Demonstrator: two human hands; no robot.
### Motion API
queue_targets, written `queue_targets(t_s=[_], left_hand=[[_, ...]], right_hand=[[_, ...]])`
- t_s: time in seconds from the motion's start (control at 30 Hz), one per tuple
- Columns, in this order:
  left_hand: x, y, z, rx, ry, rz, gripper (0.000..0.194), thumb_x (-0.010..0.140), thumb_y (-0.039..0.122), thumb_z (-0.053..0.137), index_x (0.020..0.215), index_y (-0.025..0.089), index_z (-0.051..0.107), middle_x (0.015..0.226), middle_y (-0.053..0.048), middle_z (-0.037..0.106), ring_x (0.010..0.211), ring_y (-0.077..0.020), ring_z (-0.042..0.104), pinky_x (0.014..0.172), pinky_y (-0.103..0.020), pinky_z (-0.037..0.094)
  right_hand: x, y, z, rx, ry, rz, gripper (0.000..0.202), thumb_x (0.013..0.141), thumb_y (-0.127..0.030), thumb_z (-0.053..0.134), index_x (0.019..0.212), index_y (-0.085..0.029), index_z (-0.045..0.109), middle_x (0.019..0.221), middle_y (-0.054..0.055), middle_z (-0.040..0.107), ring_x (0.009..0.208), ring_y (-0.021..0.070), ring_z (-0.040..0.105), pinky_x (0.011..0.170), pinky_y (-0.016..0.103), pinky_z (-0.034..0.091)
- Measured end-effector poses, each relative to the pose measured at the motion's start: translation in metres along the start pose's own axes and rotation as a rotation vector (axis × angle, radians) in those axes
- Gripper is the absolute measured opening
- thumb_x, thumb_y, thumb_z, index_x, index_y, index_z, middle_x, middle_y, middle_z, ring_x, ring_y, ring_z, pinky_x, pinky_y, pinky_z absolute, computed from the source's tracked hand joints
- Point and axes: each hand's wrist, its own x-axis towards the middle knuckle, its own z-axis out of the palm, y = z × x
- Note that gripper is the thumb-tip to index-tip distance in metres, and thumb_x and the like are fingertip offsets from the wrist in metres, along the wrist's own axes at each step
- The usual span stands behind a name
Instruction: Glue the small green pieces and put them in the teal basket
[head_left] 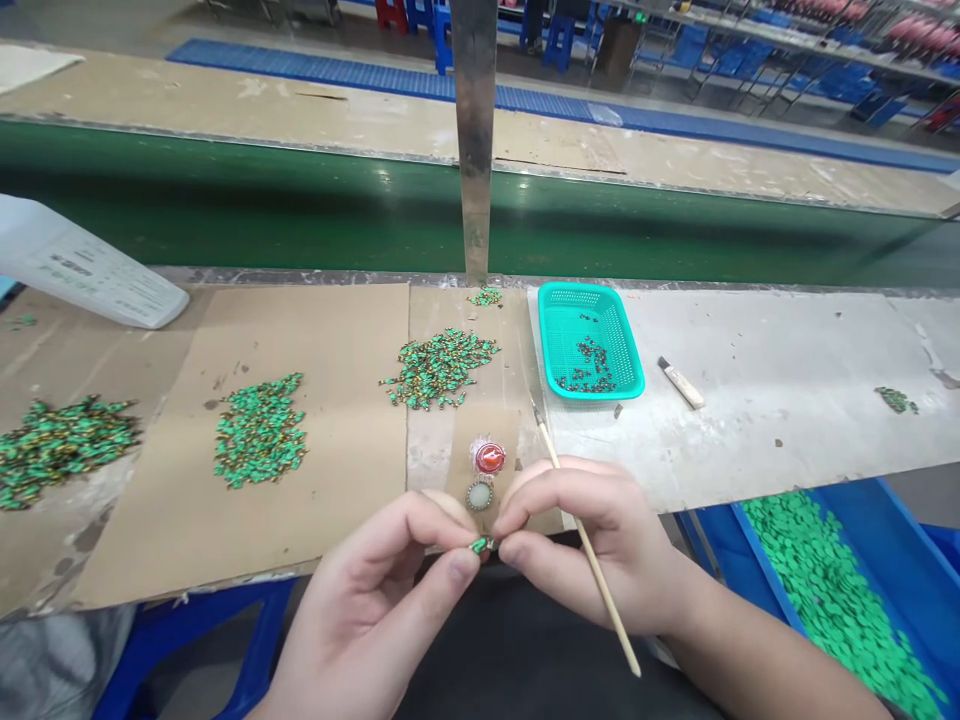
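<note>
My left hand (397, 590) pinches a small green and gold piece (478, 545) between thumb and forefinger, low in the centre of the head view. Touching the other end of that piece, my right hand (592, 545) has its thumb and forefinger pressed together. A thin wooden brush (611, 600) also rests in my right hand, its tip pointing up and away. Just beyond the fingers are a round pale disc with a dark rim (480, 494) and a small red container (490, 458). A pile of green and gold pieces (439, 368) lies farther back.
A turquoise basket (636, 375) holds small dark parts. Right of it lies a short flat brush (681, 383). More green piles (261, 430) (64, 448) and a white bottle (90, 265) are at left. A metal post (475, 150) stands behind; a blue bin (907, 560) holds green pieces.
</note>
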Motion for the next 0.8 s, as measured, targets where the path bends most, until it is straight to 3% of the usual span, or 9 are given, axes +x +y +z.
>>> queue_targets(t_s=[0.4,0.67,0.8], left_hand=[[-0.0047,-0.0068,-0.004,0.134,-0.018,0.112,0.014,0.108,0.029,0.088,0.096,0.035,0.091,0.091,-0.003,0.084,0.088,-0.0237,0.08,0.08,-0.024,0.065],[-0.0019,-0.0052,-0.0012,0.044,-0.031,0.019,0.019,0.108,0.038,0.091,0.091,0.031,0.088,0.089,-0.002,0.082,0.081,-0.0201,0.077,0.074,-0.02,0.064],[0.0031,-0.0041,0.0033,-0.014,-0.033,-0.042,0.029,0.106,0.048,0.094,0.086,0.029,0.087,0.083,-0.002,0.079,0.076,-0.0184,0.074,0.071,-0.02,0.063]], right_hand=[[-0.0028,0.0024,0.0046,0.004,-0.013,-0.045,0.009,0.11,-0.017,0.084,0.106,-0.025,0.083,0.091,0.004,0.085,0.078,0.019,0.08,0.074,0.03,0.068],[-0.0033,0.0059,0.0068,0.086,-0.009,0.041,0.01,0.107,-0.015,0.087,0.099,-0.022,0.085,0.09,0.004,0.085,0.078,0.018,0.079,0.075,0.029,0.066],[-0.0008,0.0056,0.0092,0.174,-0.004,0.184,0.012,0.105,-0.016,0.087,0.094,-0.022,0.085,0.087,0.003,0.086,0.077,0.0177,0.08,0.073,0.027,0.065]])
